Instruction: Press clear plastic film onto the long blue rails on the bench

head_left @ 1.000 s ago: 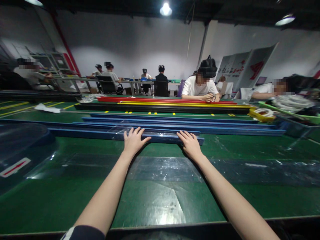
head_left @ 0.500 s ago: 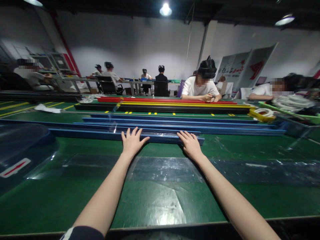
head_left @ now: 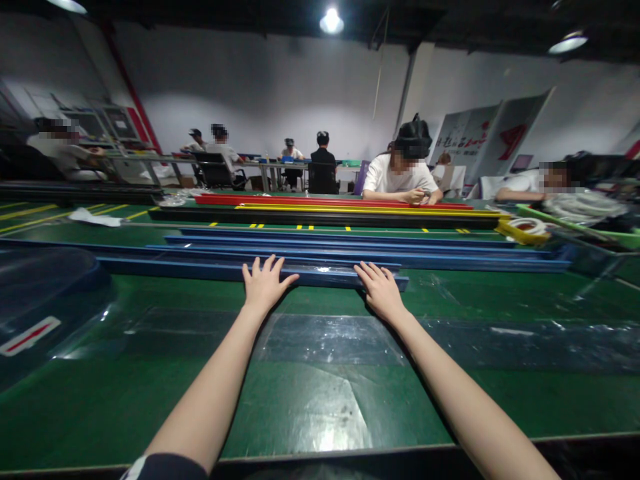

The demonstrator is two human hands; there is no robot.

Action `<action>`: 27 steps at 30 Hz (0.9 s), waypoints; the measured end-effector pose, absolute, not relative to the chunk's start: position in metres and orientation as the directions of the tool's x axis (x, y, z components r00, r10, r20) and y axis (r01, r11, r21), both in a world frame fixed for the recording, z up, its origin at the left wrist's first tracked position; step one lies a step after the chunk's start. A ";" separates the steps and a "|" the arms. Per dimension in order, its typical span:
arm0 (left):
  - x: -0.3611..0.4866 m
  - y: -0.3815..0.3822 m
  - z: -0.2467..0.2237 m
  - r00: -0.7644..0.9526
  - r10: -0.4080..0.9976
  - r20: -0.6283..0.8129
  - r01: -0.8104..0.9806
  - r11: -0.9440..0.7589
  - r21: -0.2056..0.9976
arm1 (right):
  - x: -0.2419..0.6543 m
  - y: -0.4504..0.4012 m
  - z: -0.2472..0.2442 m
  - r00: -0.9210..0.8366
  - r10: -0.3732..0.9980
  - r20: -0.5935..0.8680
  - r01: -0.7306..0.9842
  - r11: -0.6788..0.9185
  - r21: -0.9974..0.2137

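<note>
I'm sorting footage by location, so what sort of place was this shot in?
Probably a workshop or small assembly floor: long blue strips lie across a green worktable, and several seated people are spread around the room behind.

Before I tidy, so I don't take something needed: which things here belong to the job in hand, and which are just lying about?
In hand, it seems:
front blue channel, with left hand and right hand on it

Untouched, apparently lying about:
red strip
black channel
white scrap
</note>
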State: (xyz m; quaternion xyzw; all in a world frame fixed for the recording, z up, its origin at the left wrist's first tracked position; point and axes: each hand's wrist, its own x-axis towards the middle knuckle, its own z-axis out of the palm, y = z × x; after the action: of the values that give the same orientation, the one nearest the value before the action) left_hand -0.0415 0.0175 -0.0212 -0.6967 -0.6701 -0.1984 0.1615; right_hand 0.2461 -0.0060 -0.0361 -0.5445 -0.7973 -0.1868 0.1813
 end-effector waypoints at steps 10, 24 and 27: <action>-0.042 0.017 -0.014 -0.014 0.893 0.450 0.996 -0.025 0.082 | 0.249 -0.005 -0.038 -0.186 0.757 0.627 0.974 0.224 0.018; -0.036 0.013 -0.017 0.148 0.799 0.582 0.984 -0.179 -0.003 | 0.244 -0.014 -0.032 -0.112 0.793 0.598 0.989 0.145 -0.008; -0.025 0.011 -0.016 0.280 0.766 0.578 0.946 -0.324 -0.030 | 0.242 -0.015 -0.033 -0.121 0.787 0.605 0.987 0.158 -0.009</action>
State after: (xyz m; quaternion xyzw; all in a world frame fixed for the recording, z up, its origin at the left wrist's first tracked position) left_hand -0.0250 0.0112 -0.0157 -0.7777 -0.5502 -0.2389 0.1880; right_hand 0.2417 -0.0152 -0.0329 -0.6160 -0.7202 -0.2039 0.2456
